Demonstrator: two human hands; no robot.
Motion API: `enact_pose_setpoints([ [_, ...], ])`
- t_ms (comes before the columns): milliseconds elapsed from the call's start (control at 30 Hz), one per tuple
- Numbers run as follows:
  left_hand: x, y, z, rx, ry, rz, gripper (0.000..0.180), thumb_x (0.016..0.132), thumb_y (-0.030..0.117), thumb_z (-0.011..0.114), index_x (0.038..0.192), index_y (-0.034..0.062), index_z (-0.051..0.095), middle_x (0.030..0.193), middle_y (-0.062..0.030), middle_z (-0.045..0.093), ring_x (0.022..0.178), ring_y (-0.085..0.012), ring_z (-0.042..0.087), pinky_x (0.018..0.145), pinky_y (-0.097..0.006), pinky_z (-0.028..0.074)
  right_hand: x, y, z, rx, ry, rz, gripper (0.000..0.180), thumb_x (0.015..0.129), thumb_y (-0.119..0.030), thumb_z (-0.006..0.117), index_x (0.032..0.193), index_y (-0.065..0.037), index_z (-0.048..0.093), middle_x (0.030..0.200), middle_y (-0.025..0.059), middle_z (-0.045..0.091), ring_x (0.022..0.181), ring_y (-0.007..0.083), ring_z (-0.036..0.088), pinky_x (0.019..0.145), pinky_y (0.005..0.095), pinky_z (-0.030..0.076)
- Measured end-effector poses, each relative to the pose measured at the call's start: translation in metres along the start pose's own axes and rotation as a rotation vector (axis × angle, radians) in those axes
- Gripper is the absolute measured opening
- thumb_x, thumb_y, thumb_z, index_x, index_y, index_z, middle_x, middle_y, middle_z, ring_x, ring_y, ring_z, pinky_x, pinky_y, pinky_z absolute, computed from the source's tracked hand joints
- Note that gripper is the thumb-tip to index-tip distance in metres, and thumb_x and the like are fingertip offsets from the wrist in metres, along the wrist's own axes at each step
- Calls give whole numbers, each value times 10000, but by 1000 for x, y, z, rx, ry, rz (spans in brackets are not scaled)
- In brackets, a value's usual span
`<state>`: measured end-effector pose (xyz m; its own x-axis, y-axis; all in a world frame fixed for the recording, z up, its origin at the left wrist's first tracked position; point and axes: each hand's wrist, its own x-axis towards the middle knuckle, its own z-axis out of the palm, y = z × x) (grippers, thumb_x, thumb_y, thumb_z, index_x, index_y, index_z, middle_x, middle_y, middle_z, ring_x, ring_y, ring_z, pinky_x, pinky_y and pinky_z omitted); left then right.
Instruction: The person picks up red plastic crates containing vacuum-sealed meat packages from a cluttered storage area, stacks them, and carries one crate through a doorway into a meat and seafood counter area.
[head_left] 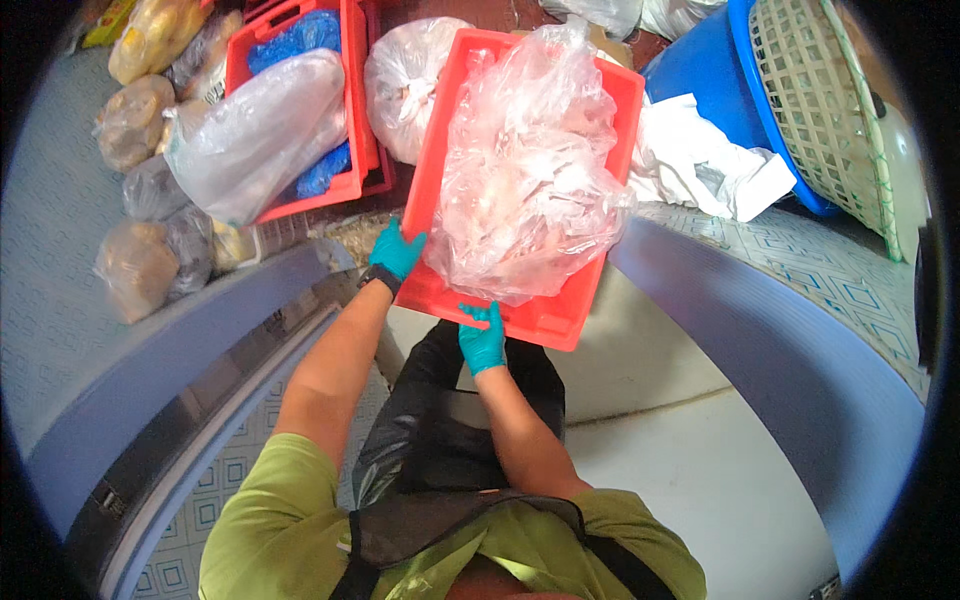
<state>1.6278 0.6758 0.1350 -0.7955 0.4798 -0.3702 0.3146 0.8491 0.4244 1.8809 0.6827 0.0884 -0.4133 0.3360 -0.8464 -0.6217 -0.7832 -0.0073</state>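
Observation:
A red plastic crate point(575, 325) is in front of me, tilted slightly to the right. Inside it lies a big clear plastic bag point(530, 190) with pale contents that I cannot make out. My left hand point(400, 252), in a teal glove, is closed on the crate's left side near the front corner. At the near edge, my right hand point(483, 338), gloved the same way, has its fingers hooked over the rim. The crate hides part of each hand's grip.
Left of the crate stand another red crate point(357, 100) holding a translucent bag point(260, 130), and several filled bags point(140, 260). A white sack point(408, 85) sits between the crates. To the right are a white cloth point(700, 160), a blue tub point(705, 80) and a woven basket point(825, 110). Bluish door frames point(770, 350) flank me.

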Motion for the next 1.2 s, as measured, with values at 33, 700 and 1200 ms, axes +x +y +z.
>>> enact_pose_setpoints([
  [33, -5, -11, 5, -32, -105, -92, 554, 815, 443, 617, 1174, 24, 565, 1078, -236, 624, 995, -391, 601, 832, -471, 480, -8, -1, 1, 12, -15, 19, 324, 936, -328, 548, 751, -63, 529, 773, 112, 601, 876, 309, 610, 913, 447, 459],
  [700, -159, -102, 145, -472, -174, -409, 388, 824, 109, 597, 1201, 23, 576, 1054, -130, 671, 929, -217, 641, 809, -347, 498, -32, -62, -158, -269, -31, 292, 413, 940, -365, 540, 1113, 10, 557, 1196, 165, 583, 1194, 274, 499, 1057, 402, 366],
  [1200, -166, -180, 225, -487, -190, -396, 370, 806, 52, 598, 1175, 37, 587, 1035, -124, 678, 925, -226, 645, 803, -343, 506, 21, -43, -250, 702, 293, 612, 351, 897, -284, 617, 1099, -1, 566, 1191, 135, 585, 1190, 304, 499, 1064, 456, 376],
])
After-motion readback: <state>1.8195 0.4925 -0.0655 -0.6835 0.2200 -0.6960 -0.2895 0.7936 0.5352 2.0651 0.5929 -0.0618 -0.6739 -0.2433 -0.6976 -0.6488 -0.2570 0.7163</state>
